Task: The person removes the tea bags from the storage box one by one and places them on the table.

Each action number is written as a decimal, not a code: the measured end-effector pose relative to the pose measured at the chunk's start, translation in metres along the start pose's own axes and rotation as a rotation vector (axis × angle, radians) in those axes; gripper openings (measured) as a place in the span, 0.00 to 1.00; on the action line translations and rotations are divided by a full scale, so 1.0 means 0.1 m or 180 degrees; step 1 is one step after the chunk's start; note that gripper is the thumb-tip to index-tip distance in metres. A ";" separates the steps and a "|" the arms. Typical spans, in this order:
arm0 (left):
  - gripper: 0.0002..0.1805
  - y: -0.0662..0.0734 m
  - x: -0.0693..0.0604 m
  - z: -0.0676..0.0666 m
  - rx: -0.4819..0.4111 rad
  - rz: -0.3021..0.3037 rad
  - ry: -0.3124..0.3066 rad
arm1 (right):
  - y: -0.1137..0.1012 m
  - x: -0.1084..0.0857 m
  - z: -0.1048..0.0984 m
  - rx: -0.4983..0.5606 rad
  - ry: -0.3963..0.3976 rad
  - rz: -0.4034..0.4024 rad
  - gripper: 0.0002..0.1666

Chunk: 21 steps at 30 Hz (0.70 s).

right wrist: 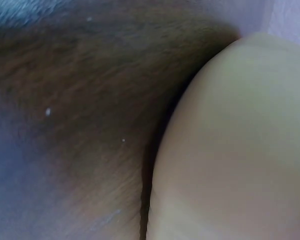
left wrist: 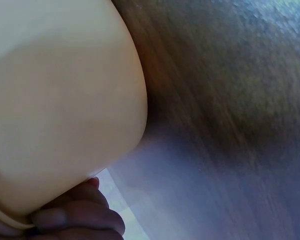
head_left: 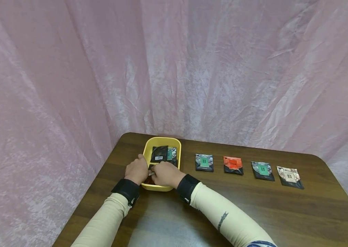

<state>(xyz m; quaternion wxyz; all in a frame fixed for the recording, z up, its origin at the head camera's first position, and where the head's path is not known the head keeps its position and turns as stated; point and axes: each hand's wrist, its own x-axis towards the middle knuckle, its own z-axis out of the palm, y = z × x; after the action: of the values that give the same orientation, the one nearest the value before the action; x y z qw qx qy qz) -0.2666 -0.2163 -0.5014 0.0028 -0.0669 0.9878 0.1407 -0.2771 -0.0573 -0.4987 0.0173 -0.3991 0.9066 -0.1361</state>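
A yellow plastic basket (head_left: 162, 139) stands near the table's far left, with several flat packets inside. One is a black packet (head_left: 159, 153) with a white barcode label; beside it is a packet with a green label (head_left: 172, 153). My left hand (head_left: 137, 170) holds the basket's left rim. The left wrist view shows curled fingers (left wrist: 82, 212) at that rim, against the pale outer wall (left wrist: 70, 100). My right hand (head_left: 166, 175) reaches over the basket's near right side, fingers down among the contents. Its fingertips are hidden, and a small pale shiny piece shows beside them.
To the basket's right, in a row, lie a green-labelled packet (head_left: 204, 162), a red packet (head_left: 233, 165), another green-labelled packet (head_left: 262, 171) and a cream packet (head_left: 289, 177). Pink curtains (head_left: 192, 68) hang behind the dark wooden table (head_left: 309, 212).
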 end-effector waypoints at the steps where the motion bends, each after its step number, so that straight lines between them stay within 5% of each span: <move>1: 0.21 0.00 0.00 0.00 0.0000 -0.0002 0.0007 | 0.00 0.00 0.00 0.0016 0.0003 0.0002 0.13; 21: 0.18 0.01 -0.02 0.00 -0.0035 0.0048 0.0121 | 0.01 -0.03 0.00 -0.0129 0.0418 -0.0219 0.12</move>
<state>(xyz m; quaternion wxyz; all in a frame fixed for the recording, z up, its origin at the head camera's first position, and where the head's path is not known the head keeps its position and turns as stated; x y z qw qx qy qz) -0.2647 -0.2149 -0.5014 -0.0174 -0.0622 0.9873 0.1449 -0.2757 -0.0547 -0.4992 -0.0549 -0.4204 0.8941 -0.1442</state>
